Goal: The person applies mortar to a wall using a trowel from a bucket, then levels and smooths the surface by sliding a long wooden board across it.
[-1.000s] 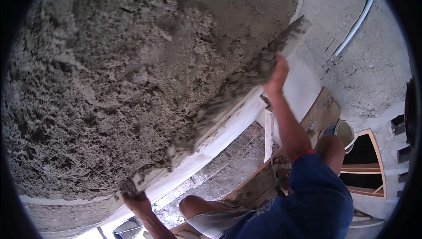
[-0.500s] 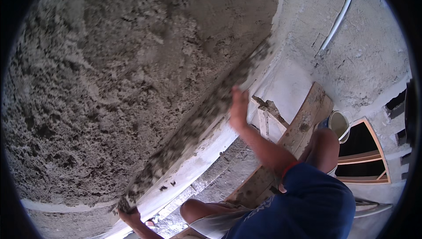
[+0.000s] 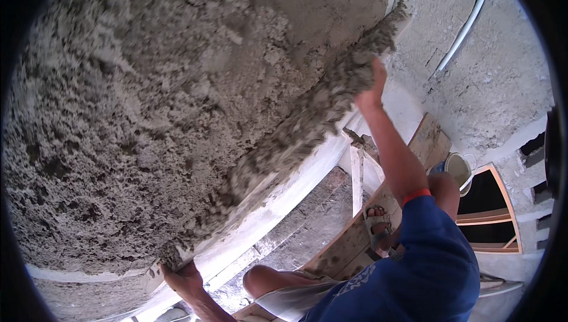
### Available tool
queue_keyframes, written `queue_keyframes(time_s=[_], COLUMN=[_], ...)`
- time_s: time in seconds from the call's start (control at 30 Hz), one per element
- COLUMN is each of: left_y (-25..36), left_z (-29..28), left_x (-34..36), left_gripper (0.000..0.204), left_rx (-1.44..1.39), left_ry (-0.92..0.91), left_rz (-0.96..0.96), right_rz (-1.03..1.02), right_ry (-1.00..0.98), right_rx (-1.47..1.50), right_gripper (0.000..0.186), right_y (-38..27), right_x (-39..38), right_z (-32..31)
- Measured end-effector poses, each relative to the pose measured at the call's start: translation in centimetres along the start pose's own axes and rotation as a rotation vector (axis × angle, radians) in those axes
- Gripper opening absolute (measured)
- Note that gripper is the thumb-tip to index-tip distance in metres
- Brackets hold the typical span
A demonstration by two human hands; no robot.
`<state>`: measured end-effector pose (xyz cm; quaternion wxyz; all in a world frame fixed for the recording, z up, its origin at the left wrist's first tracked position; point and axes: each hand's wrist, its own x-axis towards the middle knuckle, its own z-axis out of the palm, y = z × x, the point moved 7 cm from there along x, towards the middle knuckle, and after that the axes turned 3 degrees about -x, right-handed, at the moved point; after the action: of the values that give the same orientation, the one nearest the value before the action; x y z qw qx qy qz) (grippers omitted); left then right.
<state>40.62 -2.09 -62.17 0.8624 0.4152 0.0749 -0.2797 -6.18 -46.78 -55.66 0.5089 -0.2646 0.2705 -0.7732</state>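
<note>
Right hand (image 3: 371,87) has risen, fingers, like left hand's (image 3: 185,279), clamped on mortar-caked board (image 3: 316,106). Seemingly levelling; next needs even pressure

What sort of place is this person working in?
Probably a building site: there's a rough, unfinished mortar surface, a long mortar-caked board held by the left hand and right hand, and stained wooden planks under the person's sandalled foot.

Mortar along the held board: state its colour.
Brownish-grey mortar, showing best in the head view.
</note>
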Motion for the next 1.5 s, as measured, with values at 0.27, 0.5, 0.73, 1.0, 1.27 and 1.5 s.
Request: queue_keyframes(time_s=[0.27, 0.5, 0.73, 1.0, 1.27, 1.5], left_y=[0.5, 5.0, 3.0, -6.7, -14.8, -17.6], left_z=[0.8, -9.6, -20.8, -29.3, -34.2, -34.8], left_x=[-1.9, 4.2, 10.8, 11.8, 11.1, 11.0], left_gripper=[0.045, 0.044, 0.039, 0.038, 0.046, 0.048], left_rx=[-0.115, -0.007, -0.019, 0.047, 0.223, 0.051], left_ry=[-0.134, 0.169, 0.139, 0.059, 0.31, 0.447], left_rz=[-0.123, -0.025, -0.082, -0.216, -0.434, -0.529], right_rz=[-0.053, -0.04, 0.381, 0.33, 0.413, 0.307], right_ry=[0.033, 0.097, 0.168, 0.188, 0.339, -0.128], right_rx=[-0.392, -0.504, -0.22, -0.324, -0.858, -1.118], right_gripper=[0.038, 0.079, 0.027, 0.03, 0.056, 0.039], right_y=[-1.0, 9.1, 19.6, 18.5, 24.5, 25.7], right_x=[0.1, -11.7, -19.2, -20.9, -18.1, -11.5], right_z=[-0.8, -5.2, -11.6, -19.6, -28.7, -32.6])
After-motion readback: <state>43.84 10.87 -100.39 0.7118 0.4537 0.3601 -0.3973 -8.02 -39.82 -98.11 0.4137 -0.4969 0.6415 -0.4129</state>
